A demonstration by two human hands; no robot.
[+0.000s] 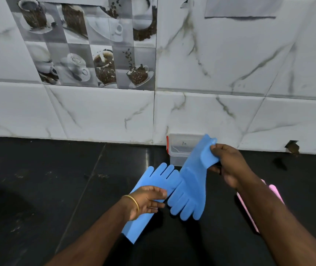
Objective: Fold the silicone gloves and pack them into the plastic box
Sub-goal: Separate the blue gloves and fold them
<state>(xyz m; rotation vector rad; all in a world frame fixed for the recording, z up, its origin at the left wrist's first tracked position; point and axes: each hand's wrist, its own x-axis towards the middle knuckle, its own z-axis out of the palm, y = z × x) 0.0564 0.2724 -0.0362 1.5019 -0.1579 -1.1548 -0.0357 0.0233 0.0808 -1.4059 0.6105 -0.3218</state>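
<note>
Two blue silicone gloves are in front of me on the black counter. One glove point(157, 181) lies flat with its fingers pointing toward the wall, and my left hand point(145, 200) rests on its middle with fingers spread. My right hand point(228, 166) pinches the cuff of the second glove point(191, 181) and holds it up, its fingers hanging down over the counter. Behind that glove stands the clear plastic box point(180, 146) with a red clip, against the wall and partly hidden by the glove.
A pink flat object point(276, 191) lies on the counter under my right forearm. The black counter point(57, 189) meets a white marble-tiled wall point(95, 112) close behind. A small hole point(293, 148) shows at the wall's base on the right.
</note>
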